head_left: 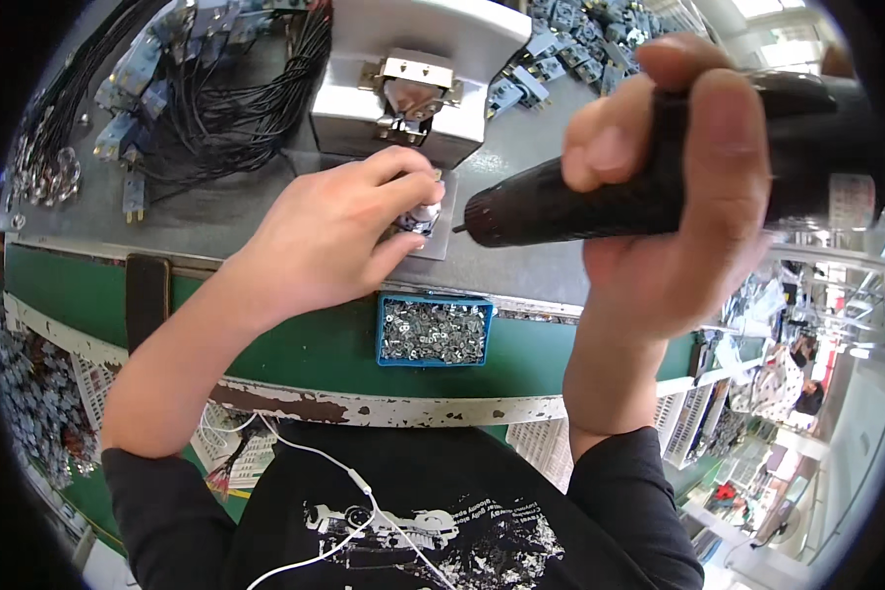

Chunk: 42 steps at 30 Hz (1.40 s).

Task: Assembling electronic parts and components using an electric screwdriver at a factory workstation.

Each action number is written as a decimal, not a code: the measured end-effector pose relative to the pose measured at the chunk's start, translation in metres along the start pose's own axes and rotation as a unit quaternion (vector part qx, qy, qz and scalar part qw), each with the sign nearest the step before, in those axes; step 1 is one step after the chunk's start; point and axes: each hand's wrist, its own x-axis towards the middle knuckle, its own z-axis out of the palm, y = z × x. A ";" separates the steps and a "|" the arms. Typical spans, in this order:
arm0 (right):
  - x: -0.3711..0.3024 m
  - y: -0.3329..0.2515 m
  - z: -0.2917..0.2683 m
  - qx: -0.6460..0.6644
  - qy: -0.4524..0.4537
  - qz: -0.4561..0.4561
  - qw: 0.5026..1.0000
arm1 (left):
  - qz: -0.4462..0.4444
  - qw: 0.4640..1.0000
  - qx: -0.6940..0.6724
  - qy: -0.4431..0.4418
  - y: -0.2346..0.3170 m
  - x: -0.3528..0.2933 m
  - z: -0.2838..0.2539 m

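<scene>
My left hand (334, 226) is closed around a small grey-white plug part (420, 218), pressing it on a flat metal plate at the bench. Fingers hide most of that part. In my right hand (693, 187) is a black electric screwdriver (560, 208), wrapped by the fingers and held level. Its thin bit points left, a short way from the part and apart from it. Just beyond my left hand stands a white metal block with a metal fixture (415, 93) on its front.
A blue tray (380, 339) of small metal pieces sits near the bench's front edge. Bundled black cables (256, 118) with grey plugs lie at the left. More grey plugs (585, 44) are heaped at the back. A dark phone-like slab (147, 295) lies by my left forearm.
</scene>
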 end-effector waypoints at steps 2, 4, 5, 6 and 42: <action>0.005 0.026 -0.021 0.085 -0.086 -0.085 0.989 | -0.046 0.999 -0.017 -0.016 0.003 0.000 -0.002; 0.006 0.027 -0.025 0.125 -0.104 -0.079 0.983 | -0.043 0.999 -0.016 -0.024 0.006 0.003 -0.004; 0.007 0.027 -0.026 0.147 -0.114 -0.078 0.979 | -0.043 0.999 -0.012 -0.028 0.006 0.004 -0.005; 0.007 0.028 -0.026 0.169 -0.124 -0.077 0.975 | -0.041 0.999 -0.010 -0.030 0.007 0.005 -0.005; 0.017 0.018 -0.016 0.106 -0.029 -0.034 0.993 | 0.055 0.997 0.044 -0.004 0.002 -0.013 -0.012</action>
